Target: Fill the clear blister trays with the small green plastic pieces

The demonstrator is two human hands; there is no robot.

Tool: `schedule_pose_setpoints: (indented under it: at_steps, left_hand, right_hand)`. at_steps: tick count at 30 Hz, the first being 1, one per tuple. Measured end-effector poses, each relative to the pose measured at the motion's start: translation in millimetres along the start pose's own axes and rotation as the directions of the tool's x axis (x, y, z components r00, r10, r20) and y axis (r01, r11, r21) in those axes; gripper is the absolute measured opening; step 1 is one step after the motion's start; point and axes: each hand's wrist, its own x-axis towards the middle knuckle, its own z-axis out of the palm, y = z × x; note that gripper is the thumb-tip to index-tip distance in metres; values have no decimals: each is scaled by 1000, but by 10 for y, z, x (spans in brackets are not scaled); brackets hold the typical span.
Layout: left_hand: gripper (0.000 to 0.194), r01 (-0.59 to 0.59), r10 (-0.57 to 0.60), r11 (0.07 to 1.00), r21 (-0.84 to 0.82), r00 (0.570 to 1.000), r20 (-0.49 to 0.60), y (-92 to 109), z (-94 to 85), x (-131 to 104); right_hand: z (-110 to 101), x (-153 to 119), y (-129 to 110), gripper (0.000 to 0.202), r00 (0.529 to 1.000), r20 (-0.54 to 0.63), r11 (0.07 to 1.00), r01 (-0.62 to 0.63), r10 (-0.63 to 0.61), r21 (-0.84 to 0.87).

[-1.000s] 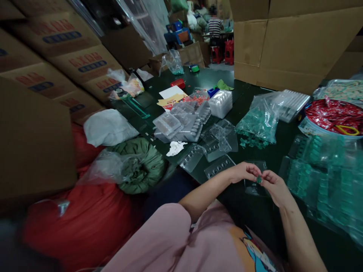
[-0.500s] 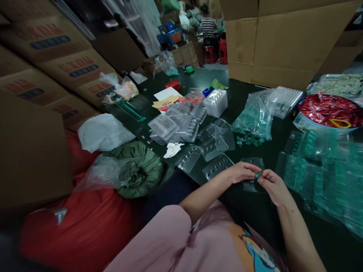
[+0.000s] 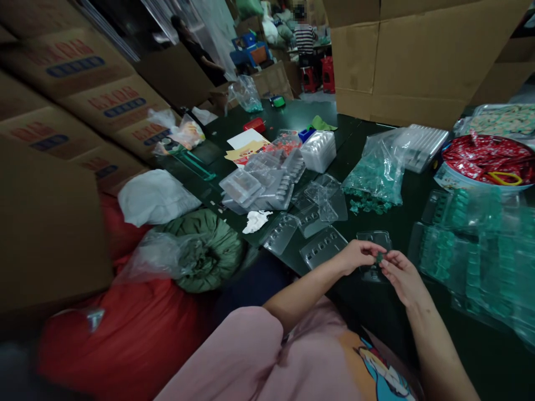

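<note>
We see both hands meeting near the front edge of the dark table (image 3: pixel 376 139), just above a clear blister tray (image 3: pixel 373 245). The left hand (image 3: pixel 357 255) and right hand (image 3: pixel 403 275) each close their fingers on 1 small green piece (image 3: pixel 379 257), pinched between them, presumably to keep it steady over the tray. The piece looks tiny, teal and too small to detail. A bag of green pieces (image 3: pixel 374 172) lies farther back; filled trays (image 3: pixel 480 250) sit right.
</note>
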Motion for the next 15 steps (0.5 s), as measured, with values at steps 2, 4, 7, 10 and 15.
schedule_pose_setpoints:
  at_steps: [2, 4, 7, 10, 15]
  left_hand:
    - [37, 16, -15, 1000, -19, 1000, 20, 8, 2, -9]
    - [33, 31, -30, 999, -38, 999, 28, 19, -5, -11]
    - [29, 45, -44, 998, -49, 999, 22, 39, -24, -20]
    - [26, 40, -39, 998, -37, 999, 28, 47, -10, -60]
    - [21, -75, 75, 997, 11, 976, -205, -104, 181, -171]
  right_hand:
    - [-24, -1, 7, 37, 1000, 7, 1000, 1, -1, 4]
    - [-52, -5, 3, 37, 1000, 20, 1000, -7, 7, -3]
    - [-80, -16, -12, 37, 999, 43, 999, -27, 28, -16]
    - [-60, -32, 17, 37, 998, 58, 999, -22, 24, -35]
    - [53, -52, 248, 28, 978, -13, 971, 207, -210, -116]
